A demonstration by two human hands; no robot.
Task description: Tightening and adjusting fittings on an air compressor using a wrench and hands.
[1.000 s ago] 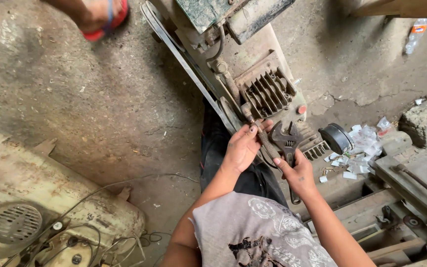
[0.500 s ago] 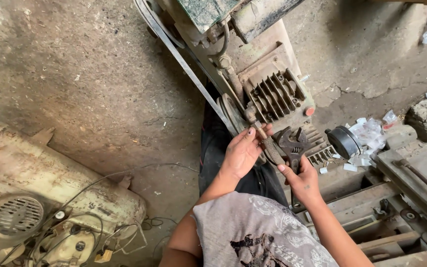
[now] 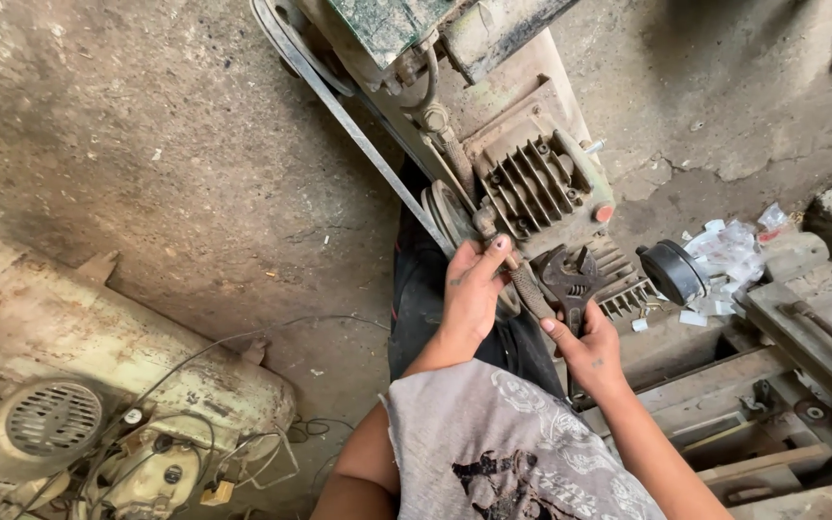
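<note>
Head view looks down on our two hands at a small engine. Biggest in sight, at 8 o'clock, lies a pale, worn compressor on the concrete floor, well apart from us. Up at 12 o'clock sits the finned engine block with its belt running down to a pulley. At 3 o'clock a black round cap rests beside scraps of paper. Our left hand closes its fingers around a rusty hose beside the pulley, seemingly to steady it. Our right hand grips the handle of an adjustable wrench, its open head raised toward the fins, placed to bite a fitting.
</note>
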